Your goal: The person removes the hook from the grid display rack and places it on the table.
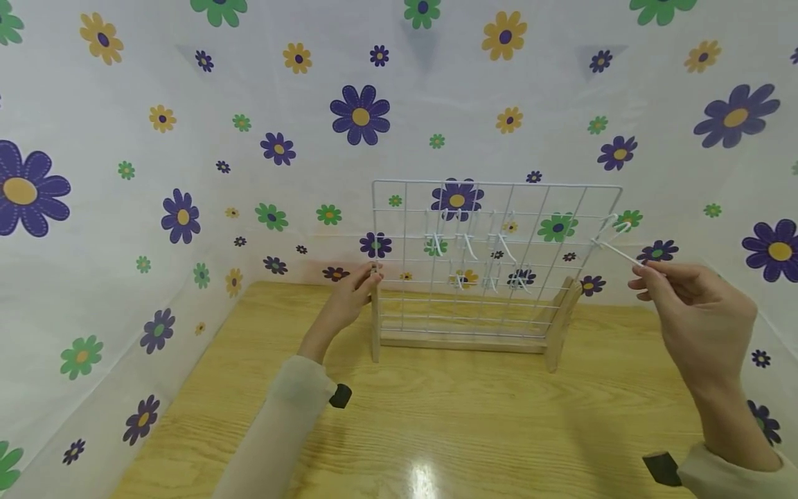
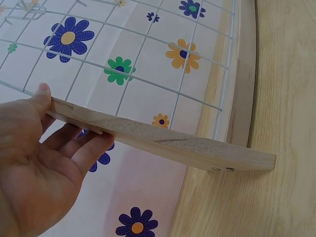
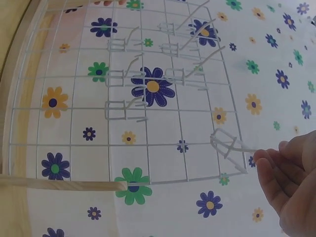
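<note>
A white wire grid stands upright in a wooden stand. My left hand grips the upper end of the stand's left wooden post, thumb on one side and fingers on the other. To the right of the grid, my right hand pinches the straight prong of a white wire hook between thumb and fingers. The hook's looped end overlaps the grid's outer corner squares in the right wrist view. Several matching hooks hang on the grid's middle in two rows.
The stand rests on a wood-grain table. Behind and on both sides hangs a white sheet printed with flowers. The stand's right wooden post is nearest to my right hand's side.
</note>
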### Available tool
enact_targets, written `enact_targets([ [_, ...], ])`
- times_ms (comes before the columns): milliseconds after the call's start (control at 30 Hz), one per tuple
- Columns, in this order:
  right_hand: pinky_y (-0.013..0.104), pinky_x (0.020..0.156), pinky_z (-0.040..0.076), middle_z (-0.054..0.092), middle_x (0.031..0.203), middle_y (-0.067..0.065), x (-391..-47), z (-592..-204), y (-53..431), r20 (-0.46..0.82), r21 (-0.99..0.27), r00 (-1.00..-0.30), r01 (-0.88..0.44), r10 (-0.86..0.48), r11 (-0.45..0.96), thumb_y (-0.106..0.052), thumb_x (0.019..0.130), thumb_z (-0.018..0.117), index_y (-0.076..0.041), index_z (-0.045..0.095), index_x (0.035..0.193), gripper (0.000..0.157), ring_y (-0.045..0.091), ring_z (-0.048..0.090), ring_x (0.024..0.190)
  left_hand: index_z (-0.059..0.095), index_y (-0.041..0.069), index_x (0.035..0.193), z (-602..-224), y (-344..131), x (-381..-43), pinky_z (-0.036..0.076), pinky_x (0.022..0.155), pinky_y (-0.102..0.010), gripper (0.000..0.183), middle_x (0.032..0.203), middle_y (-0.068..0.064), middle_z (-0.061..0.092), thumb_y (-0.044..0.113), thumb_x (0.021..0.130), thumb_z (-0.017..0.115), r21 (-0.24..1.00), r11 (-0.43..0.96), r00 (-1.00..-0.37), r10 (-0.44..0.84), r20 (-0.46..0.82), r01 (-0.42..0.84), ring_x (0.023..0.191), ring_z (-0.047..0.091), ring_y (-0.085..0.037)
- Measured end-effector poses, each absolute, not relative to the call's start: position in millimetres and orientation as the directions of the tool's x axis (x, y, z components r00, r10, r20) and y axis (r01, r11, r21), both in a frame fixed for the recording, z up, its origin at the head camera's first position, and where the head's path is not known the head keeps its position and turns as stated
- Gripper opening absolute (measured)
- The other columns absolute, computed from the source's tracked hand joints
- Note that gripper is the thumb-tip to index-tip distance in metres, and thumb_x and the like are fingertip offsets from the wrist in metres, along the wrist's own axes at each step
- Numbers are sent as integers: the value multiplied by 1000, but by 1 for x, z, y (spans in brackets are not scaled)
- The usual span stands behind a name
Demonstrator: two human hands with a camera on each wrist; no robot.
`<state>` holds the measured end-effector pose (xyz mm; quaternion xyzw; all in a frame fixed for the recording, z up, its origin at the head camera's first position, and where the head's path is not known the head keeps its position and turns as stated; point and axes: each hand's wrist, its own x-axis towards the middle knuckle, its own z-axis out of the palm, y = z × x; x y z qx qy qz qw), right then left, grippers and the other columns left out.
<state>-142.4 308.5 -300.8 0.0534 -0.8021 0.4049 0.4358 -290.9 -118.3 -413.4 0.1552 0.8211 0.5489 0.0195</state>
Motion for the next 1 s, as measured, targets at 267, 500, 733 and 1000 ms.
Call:
enact_targets([
  [267,3,73,53,68,94,-28,-133,-316,323,723,-617,-635,-414,274,670,12,95,66,10,73,108,15,-8,67,79,45,15,157,-413,-119,-292,51,107,-45,50,153,-19,50,37,112,46,908,348,-949,282,138,235,140,49,-37],
  [500,3,70,53,65,92,-33,-122,-333,334,670,-652,-676,-336,308,679,10,95,67,11,72,107,13,-11,66,77,46,15,156,-415,-119,-293,52,107,-44,51,152,-19,51,40,111,46,905,347,-948,282,148,244,139,50,-37],
  [733,3,66,53,65,86,-33,-115,-350,340,624,-679,-708,-281,331,678,8,95,69,11,72,105,11,-11,65,72,47,17,155,-416,-118,-294,52,106,-45,51,152,-18,51,41,111,45,894,367,-947,279,157,257,139,50,-37],
  [1000,4,64,53,70,86,-23,-110,-375,343,580,-670,-766,-255,277,697,6,95,70,9,73,105,10,-13,64,70,43,14,158,-418,-118,-294,51,108,-45,54,154,-17,49,41,111,45,903,352,-948,282,149,246,140,48,-36],
])
